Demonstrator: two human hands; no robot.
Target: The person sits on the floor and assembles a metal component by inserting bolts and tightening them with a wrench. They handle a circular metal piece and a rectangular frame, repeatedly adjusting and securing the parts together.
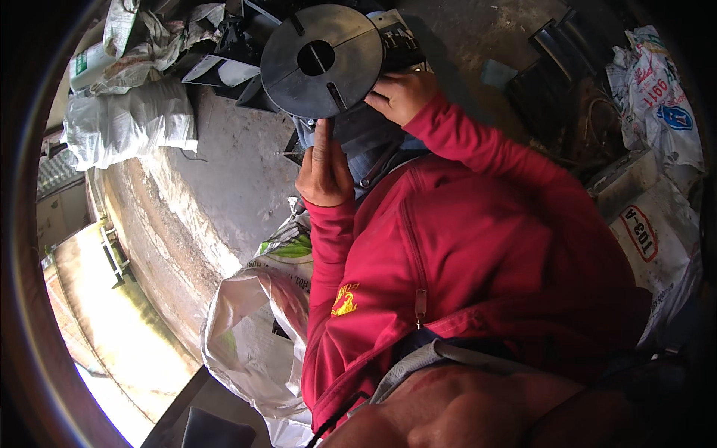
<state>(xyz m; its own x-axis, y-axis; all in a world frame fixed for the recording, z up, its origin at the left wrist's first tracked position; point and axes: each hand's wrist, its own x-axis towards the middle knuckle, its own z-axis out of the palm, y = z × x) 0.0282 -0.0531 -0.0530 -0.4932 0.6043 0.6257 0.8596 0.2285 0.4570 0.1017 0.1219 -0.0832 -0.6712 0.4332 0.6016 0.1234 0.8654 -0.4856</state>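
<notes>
A round dark-grey metal disc [280, 71] with a centre hole, slots and a line across its face is at the top middle, in front of my knees. My right hand [403, 95] is closed at the disc's lower right edge, with its fingertips against the rim. Below the disc, my left hand [326, 170] has its index finger stretched up to the rim, beside a small bolt [311, 122]. Its other fingers are curled, and whatever they hold is hidden.
Black metal brackets [254, 93] lie behind the disc. White plastic sacks [131, 123] sit at the upper left. An open white sack [258, 321] stands by my left arm. Curved black parts [564, 48] and a printed sack [657, 97] are at the right.
</notes>
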